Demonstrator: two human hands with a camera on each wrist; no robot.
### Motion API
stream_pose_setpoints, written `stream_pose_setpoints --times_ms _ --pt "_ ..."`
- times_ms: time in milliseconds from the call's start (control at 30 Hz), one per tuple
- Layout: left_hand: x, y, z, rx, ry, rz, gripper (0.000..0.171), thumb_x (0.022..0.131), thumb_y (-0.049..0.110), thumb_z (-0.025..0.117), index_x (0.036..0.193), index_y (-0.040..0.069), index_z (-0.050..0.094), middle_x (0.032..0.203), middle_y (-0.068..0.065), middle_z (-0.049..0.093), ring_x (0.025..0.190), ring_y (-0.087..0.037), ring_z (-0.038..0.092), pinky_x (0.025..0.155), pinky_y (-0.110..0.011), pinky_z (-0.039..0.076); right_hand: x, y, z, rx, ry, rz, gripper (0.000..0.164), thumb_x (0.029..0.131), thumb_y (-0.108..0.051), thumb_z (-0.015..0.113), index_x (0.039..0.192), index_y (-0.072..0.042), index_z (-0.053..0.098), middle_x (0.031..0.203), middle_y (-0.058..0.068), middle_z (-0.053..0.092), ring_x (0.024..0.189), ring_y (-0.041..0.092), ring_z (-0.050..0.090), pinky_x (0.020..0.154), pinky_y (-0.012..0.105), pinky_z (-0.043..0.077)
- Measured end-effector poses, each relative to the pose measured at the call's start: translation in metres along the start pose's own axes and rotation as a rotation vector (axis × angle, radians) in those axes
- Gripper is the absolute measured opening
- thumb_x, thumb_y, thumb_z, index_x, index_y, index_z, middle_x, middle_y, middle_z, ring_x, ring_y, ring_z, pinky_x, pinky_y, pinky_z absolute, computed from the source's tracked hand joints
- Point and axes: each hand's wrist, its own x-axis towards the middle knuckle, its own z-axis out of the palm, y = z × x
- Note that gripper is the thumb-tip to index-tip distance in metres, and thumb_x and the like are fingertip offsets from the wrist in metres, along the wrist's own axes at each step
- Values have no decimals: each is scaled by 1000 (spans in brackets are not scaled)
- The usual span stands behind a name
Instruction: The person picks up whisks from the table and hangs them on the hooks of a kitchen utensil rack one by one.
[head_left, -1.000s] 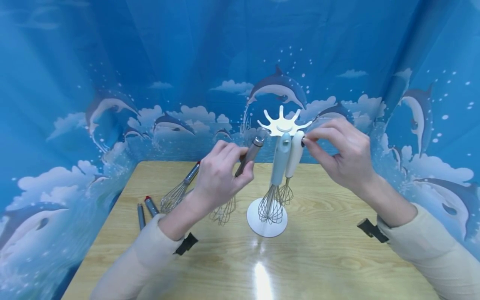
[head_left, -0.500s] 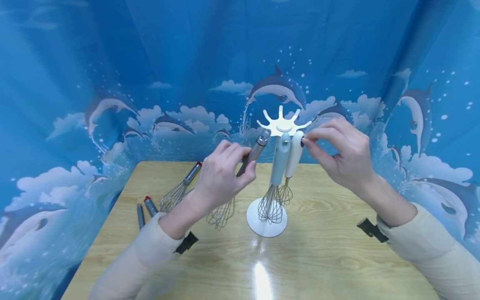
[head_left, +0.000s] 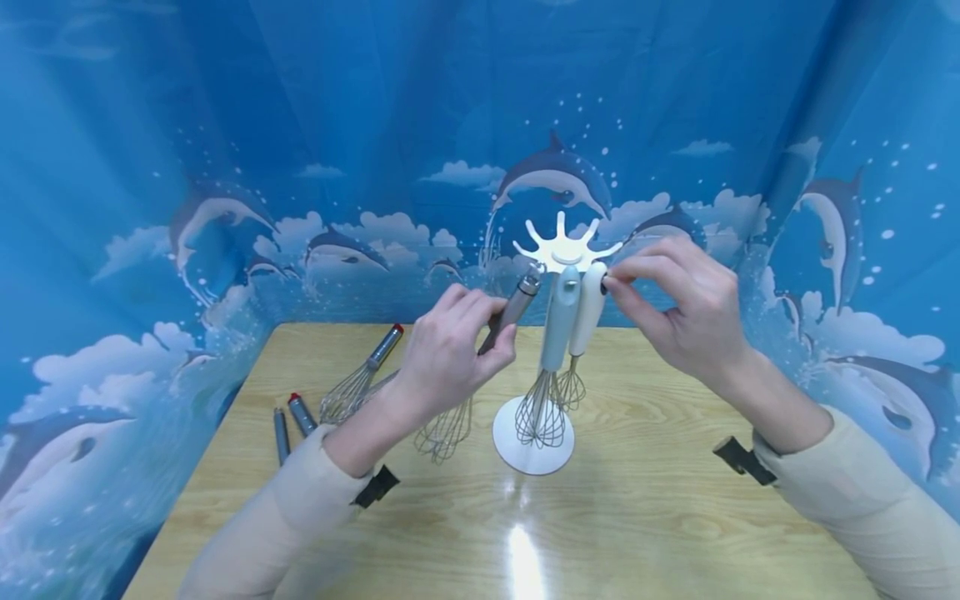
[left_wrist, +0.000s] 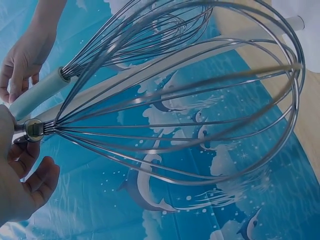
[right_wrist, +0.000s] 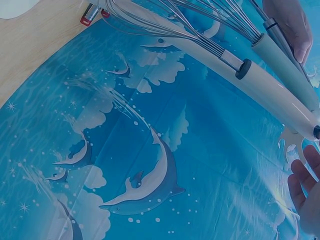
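In the head view my left hand point(head_left: 442, 350) grips a whisk with a grey handle point(head_left: 516, 307), tilted, its wire head hanging down. The handle's tip is right at the left side of the white prong-topped stand point(head_left: 566, 252). My right hand point(head_left: 682, 304) pinches the dark end of a white-handled whisk point(head_left: 588, 317) between thumb and fingers, at the stand's right. Between them a whisk with a pale blue-green handle point(head_left: 559, 333) hangs head down from the stand. The grey whisk's metal collar point(left_wrist: 35, 129) shows close up in the left wrist view.
The stand's round white base point(head_left: 513, 454) rests on the wooden table point(head_left: 637, 500). At left on the table lie a red-tipped whisk point(head_left: 382, 348) and two grey handles, one red-tipped point(head_left: 302, 414), partly hidden by the left sleeve. A blue dolphin-print curtain point(head_left: 420, 100) surrounds the table.
My left hand has shifted slightly right, bringing the grey handle's tip closer to the stand's top. The right hand stays at the white whisk, nearly still.
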Motion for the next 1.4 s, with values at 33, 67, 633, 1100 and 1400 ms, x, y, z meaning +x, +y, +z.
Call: stream_pose_setpoints --times_ms 33,67,633,1100,1400 --pt "0 0 1 -2 1 0 18 95 18 68 106 4 72 91 -6 75 82 -20 60 59 -24 51 0 0 0 0 -1 0 46 105 -41 64 89 1 74 77 14 70 76 30 62 90 9 44" --pt "0 0 1 -3 3 1 18 95 18 68 106 4 72 91 -6 75 81 -20 60 59 -24 51 0 0 0 1 -1 1 46 105 -41 64 89 1 74 77 14 70 76 30 62 90 9 44" --pt "-2 -2 12 -27 0 -6 18 95 17 67 105 3 72 90 -6 74 81 -19 59 60 -24 50 0 0 1 9 5 8 46 105 -41 64 88 1 73 77 15 69 77 30 61 92 9 44" --pt "-4 -2 24 -79 20 -19 18 94 16 69 106 3 71 91 -6 74 84 -20 61 66 -26 54 -1 -1 1 -2 8 16 47 105 -42 64 88 1 74 77 15 70 76 30 62 91 10 44" --pt "-4 -2 31 -111 11 -38 18 96 15 68 108 3 71 96 -8 75 91 -25 66 74 -29 57 -2 0 1 0 10 16 45 105 -41 64 89 1 74 78 15 71 75 30 62 90 11 44"
